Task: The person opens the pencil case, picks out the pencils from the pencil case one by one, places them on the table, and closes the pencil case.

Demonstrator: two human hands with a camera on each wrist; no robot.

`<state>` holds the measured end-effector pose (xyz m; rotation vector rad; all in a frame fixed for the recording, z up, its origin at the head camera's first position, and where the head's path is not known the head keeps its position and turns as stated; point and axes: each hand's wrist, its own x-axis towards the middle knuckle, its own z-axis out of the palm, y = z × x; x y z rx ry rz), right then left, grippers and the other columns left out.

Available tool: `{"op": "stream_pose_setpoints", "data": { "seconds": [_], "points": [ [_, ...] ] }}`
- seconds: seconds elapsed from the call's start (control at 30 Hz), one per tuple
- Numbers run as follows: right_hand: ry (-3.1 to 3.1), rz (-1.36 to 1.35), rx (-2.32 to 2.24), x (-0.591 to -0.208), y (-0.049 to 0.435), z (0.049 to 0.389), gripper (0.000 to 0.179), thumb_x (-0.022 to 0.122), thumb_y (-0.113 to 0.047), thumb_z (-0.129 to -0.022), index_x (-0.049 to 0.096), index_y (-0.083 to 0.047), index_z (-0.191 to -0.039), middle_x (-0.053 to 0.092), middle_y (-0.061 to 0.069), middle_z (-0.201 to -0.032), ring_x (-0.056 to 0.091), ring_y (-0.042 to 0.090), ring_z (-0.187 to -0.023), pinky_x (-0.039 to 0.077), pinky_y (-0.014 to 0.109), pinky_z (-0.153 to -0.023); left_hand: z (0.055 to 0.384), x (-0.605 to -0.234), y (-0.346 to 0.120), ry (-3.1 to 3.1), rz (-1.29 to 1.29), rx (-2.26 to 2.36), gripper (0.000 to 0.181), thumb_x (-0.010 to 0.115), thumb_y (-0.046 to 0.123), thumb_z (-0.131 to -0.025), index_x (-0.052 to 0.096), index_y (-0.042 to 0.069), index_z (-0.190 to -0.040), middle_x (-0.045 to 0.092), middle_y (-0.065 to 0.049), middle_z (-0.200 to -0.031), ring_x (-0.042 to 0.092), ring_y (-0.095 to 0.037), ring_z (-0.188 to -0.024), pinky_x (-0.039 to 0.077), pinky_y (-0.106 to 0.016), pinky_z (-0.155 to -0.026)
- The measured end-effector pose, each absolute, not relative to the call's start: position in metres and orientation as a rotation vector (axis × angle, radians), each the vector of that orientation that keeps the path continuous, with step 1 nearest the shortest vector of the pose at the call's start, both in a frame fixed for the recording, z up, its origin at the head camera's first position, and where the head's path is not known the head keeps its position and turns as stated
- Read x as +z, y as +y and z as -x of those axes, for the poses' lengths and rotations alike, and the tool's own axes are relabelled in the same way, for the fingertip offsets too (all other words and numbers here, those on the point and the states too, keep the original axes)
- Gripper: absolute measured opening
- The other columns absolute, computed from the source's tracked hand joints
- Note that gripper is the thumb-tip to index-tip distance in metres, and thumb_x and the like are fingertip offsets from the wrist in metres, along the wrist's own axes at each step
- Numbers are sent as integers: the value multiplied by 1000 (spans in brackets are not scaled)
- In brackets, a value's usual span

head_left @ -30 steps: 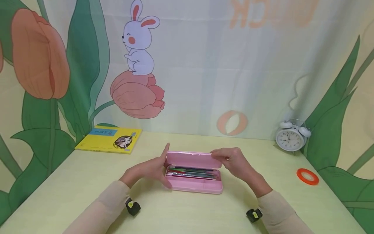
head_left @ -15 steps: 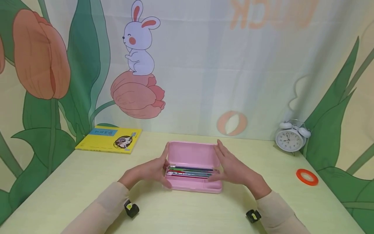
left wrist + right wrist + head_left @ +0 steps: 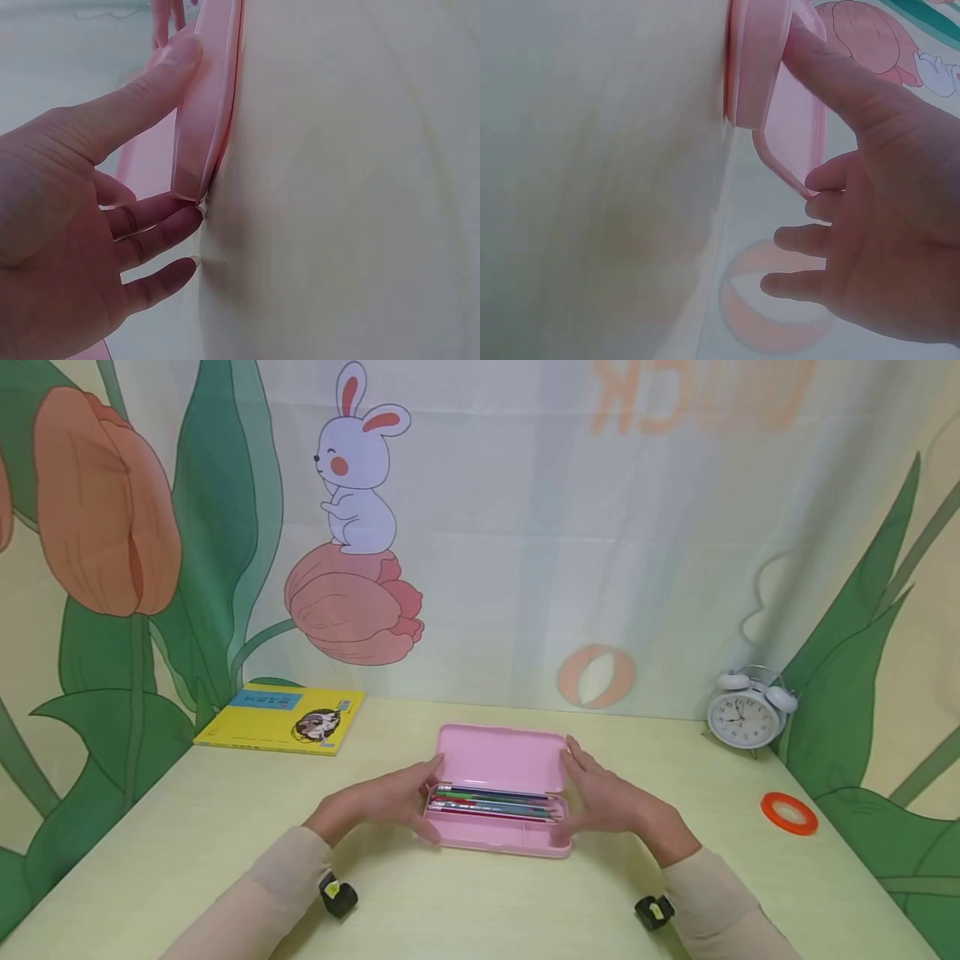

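A pink pencil case (image 3: 480, 841) sits on the table with its lid (image 3: 501, 758) raised at the back. Several pencils (image 3: 487, 803) lie side by side in its rear compartment. My left hand (image 3: 378, 797) grips the case's left end. In the left wrist view its thumb presses the front wall and its fingers reach the far corner. My right hand (image 3: 613, 795) holds the right end. The right wrist view shows that thumb over the case's front edge and a forefinger at the lid's edge, with the other fingers apart from the case.
A yellow book (image 3: 281, 718) lies at the back left. At the back right stands a white alarm clock (image 3: 744, 717), and an orange ring (image 3: 789, 814) lies in front of it. A printed cloth (image 3: 487, 568) hangs behind the table (image 3: 480, 910).
The lid has swung from partly raised to tilted back, lifted by my right hand. That hand has moved from the lid's top corner down to the case's right end. My left hand has stayed.
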<state>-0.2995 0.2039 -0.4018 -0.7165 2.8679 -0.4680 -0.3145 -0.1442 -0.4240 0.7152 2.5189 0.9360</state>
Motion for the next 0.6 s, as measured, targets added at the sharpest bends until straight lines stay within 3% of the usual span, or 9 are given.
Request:
{"op": "stream_pose_setpoints", "data": {
  "seconds": [0.27,0.43,0.6],
  "points": [
    [2805,723,-474,-403,208,299,133,84,-61,-70,8,6,-157,-4,22,-164,11,42,-149,22,54,-115,312,-424,-144,2557,-744,870,118,90,40,-71,20,1,-158,53,-7,-131,48,-23,-123,33,-45,-111],
    [2769,774,-469,-403,210,299,129,78,-64,-76,7,9,-156,-6,25,-163,13,43,-148,22,53,-115,313,-425,-145,2555,-735,873,120,90,40,-71,18,3,-159,51,-7,-134,47,-23,-126,32,-45,-112],
    [2726,773,-487,-405,210,299,138,84,-63,-68,4,8,-156,-7,26,-163,12,41,-149,23,50,-115,314,-425,-144,2556,-743,870,113,90,39,-72,26,2,-157,52,-5,-127,49,-24,-121,37,-45,-108]
  ]
}}
